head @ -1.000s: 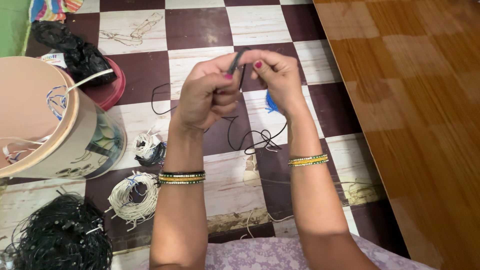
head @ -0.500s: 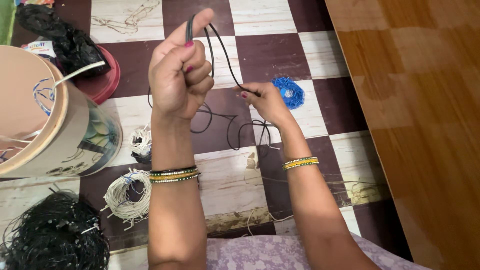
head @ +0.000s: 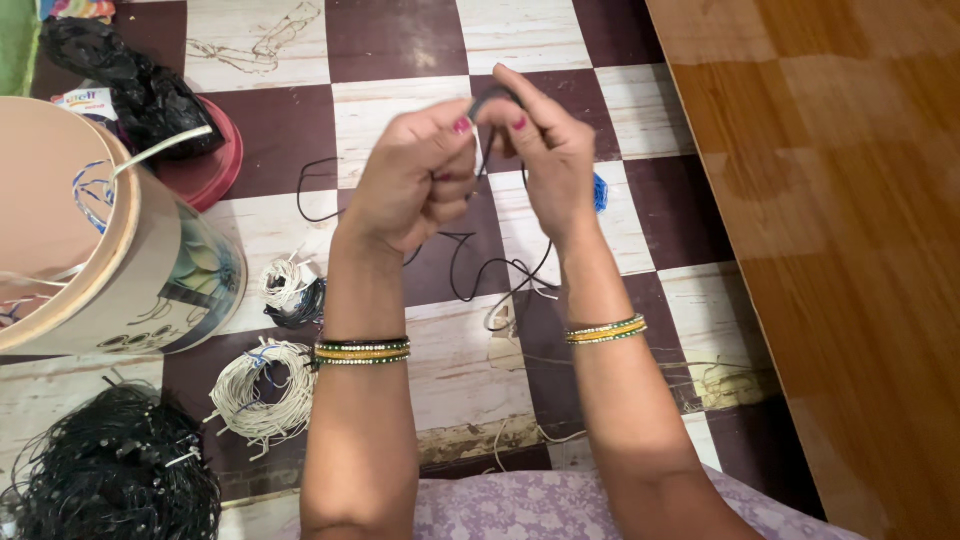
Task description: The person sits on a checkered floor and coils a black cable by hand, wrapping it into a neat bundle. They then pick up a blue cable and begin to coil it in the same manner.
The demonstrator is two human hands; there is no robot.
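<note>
Black wire (head: 470, 268), thin and looping, pinched between left hand (head: 410, 185) and right hand (head: 545, 150) fingers.

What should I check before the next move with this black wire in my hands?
1. Both hands on the black wire: ok, left hand and right hand pinch it together.
2. Grip tight enough: cannot tell.
3. Slack free of knots: not ok, it lies in crossing loops on the floor.
4. Slack apart from the white coil: ok.
5. Slack apart from the blue coil: cannot tell, the right hand hides most of it.
6. Drum out of the way: ok, it lies left of both arms.
</note>
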